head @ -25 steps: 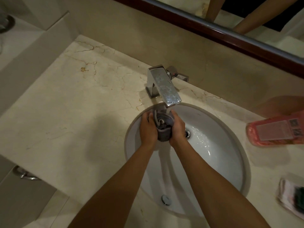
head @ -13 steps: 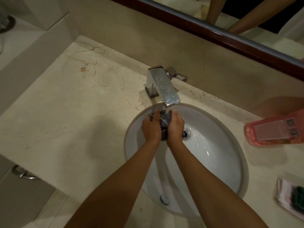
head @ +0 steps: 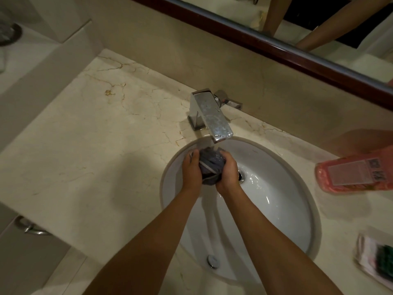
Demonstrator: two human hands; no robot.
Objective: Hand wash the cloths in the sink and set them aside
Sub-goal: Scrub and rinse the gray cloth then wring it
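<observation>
Both hands meet over the far part of the sink [head: 287,220], directly below the tap [head: 212,116]. Left hand [head: 191,171] and right hand [head: 228,173] face each other, fingers curled round a bunched grey cloth [head: 209,165] clamped between them. A pale seam or band crosses the cloth. Water falls from the spout onto the top of the bundle.

Left of the sink, the counter [head: 95,145] is cream marble with brown veins and a small rust-coloured stain near the back. Its left edge meets a raised ledge; its near edge drops off above a metal ring [head: 32,228] mounted below. This stretch gives the widest flat room beside the sink.

The sink is a white, glossy oval bowl set under the counter, wet, with highlights on its right wall. The drain [head: 241,176] lies just right of the right hand. An overflow fitting [head: 213,261] sits on the near wall between the forearms.

The tap is a chrome block with a flat, square-edged spout, water-spotted, with a lever at its right rear.

Right of the sink, a pink bottle [head: 357,173] with a pale label lies on its side on the counter, near the rim. Nearer the camera, a flat printed packet [head: 376,260] lies at the frame's right edge, blurred. A dark-framed mirror [head: 319,60] runs along the backsplash.
</observation>
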